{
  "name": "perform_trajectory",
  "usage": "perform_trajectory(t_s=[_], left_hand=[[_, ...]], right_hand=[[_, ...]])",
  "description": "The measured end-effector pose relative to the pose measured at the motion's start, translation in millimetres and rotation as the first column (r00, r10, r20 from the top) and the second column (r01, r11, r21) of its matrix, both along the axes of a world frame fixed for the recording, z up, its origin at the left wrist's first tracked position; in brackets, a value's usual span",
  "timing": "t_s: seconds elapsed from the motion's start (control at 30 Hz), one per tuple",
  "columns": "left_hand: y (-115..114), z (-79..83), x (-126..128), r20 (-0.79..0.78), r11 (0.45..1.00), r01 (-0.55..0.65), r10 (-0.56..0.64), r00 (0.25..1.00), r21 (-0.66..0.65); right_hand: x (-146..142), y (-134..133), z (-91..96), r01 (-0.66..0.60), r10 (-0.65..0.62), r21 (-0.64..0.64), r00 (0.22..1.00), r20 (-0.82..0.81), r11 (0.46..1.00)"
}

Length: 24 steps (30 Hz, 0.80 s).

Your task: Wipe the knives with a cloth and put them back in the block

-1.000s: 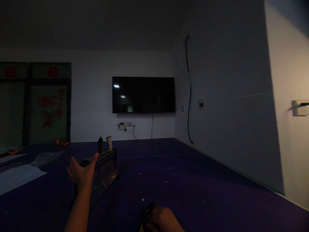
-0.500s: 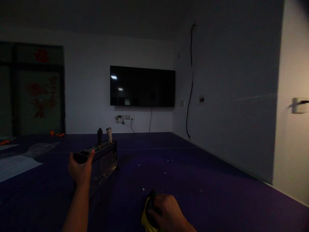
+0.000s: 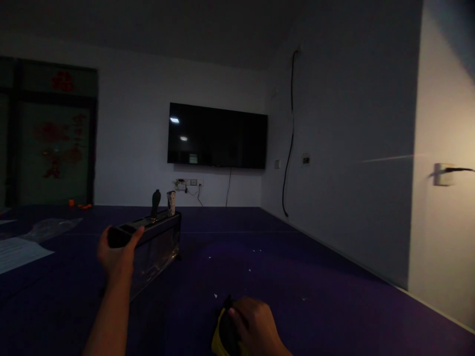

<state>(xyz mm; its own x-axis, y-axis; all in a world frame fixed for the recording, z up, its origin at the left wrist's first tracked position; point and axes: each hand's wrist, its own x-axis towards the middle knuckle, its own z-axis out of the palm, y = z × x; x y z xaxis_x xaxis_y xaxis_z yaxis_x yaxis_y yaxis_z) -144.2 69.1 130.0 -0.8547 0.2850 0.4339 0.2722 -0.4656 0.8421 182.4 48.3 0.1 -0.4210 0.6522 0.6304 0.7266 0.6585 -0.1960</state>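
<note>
A dark box (image 3: 158,254) stands at eight o'clock on the purple surface (image 3: 278,277), two handle-like pieces (image 3: 171,202) sticking up from it. The left hand (image 3: 117,252) grips its near end; at six, the right hand (image 3: 258,319) clasps a yellow-and-black object (image 3: 225,333). A television (image 3: 217,136) hangs toward eleven.

Left hand (image 3: 116,253) at eight o'clock, fingers (image 3: 104,240) and thumb (image 3: 137,236) bowed apart; right hand (image 3: 257,320) at six o'clock, fingers curled.

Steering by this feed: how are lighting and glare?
Head view: dim overall, pale far-right wall lit; white reflections on the black rectangular television; glints on the glossy-sided black box at the left hand; black-and-yellow object in the right hand, too dark for detail.
</note>
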Motion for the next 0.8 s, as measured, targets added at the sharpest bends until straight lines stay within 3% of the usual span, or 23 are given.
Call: perform_trajectory(t_s=[0.17, 0.27, 0.33, 0.47, 0.57, 0.67, 0.8], left_hand=[[-25, 40.4, 26, 0.181, 0.962, 0.098, -0.148, 0.972, 0.255], [-32, 53.6, 36, 0.233, 0.915, 0.193, -0.286, 0.929, 0.353], [-36, 59.0, 43, 0.271, 0.870, 0.308, -0.426, 0.863, 0.385], [-40, 62.3, 58, 0.287, 0.773, 0.519, -0.623, 0.728, 0.365], [-38, 58.8, 69, 0.178, 0.684, 0.655, -0.723, 0.668, 0.322], [-35, 53.7, 84, 0.072, 0.618, 0.740, -0.778, 0.624, 0.264], [-27, 45.9, 109, -0.015, 0.595, 0.779, -0.793, 0.609, 0.198]], right_hand=[[5, 5, 7.7, 0.039, 0.025, 0.228, 0.962, -0.272, 0.973], [1, 8, 31.5, 0.110, 0.009, 0.224, 0.882, -0.472, 0.968], [-5, 12, 56.7, 0.061, 0.052, 0.185, 0.835, -0.548, 0.981], [-17, 25, 115.2, -0.143, 0.190, 0.125, 0.724, -0.664, 0.982], [-22, 34, 146.5, -0.325, 0.304, 0.116, 0.617, -0.726, 0.938], [-20, 37, 155.8, -0.438, 0.355, 0.113, 0.526, -0.773, 0.892], [-7, 37, 146.8, -0.443, 0.350, 0.163, 0.380, -0.856, 0.882]])
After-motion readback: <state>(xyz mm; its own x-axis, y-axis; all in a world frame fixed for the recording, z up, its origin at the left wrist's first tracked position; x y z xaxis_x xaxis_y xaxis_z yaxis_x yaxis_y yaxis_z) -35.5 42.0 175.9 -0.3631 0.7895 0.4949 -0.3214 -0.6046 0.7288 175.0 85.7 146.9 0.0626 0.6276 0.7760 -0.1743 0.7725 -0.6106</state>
